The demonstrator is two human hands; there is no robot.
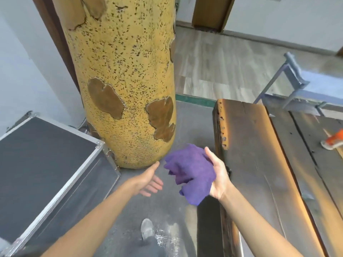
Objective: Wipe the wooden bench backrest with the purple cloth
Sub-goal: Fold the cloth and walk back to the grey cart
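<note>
Closest in, two bare forearms reach out from the bottom of the view over a grey floor (167,216), with a grey shoe (147,229) planted between them. The right hand (219,175) is closed on a purple cloth (191,173), thumb pointing up and the fingers hidden behind the fabric; the cloth is fuzzy, crumpled and bunched, its loose end hanging down in the air just beside the left edge of the wooden bench (259,154). That bench is dark, worn timber with an orange sheen and a row of small holes along its near corner. The left hand (148,180) is open and empty, palm turned inward, fingers spread toward the cloth but not touching it. No writing or labels can be read anywhere. Behind the hands stands a tall yellow speckled pillar (126,80), and a black metal-edged case (40,164) sits at the left.
</note>
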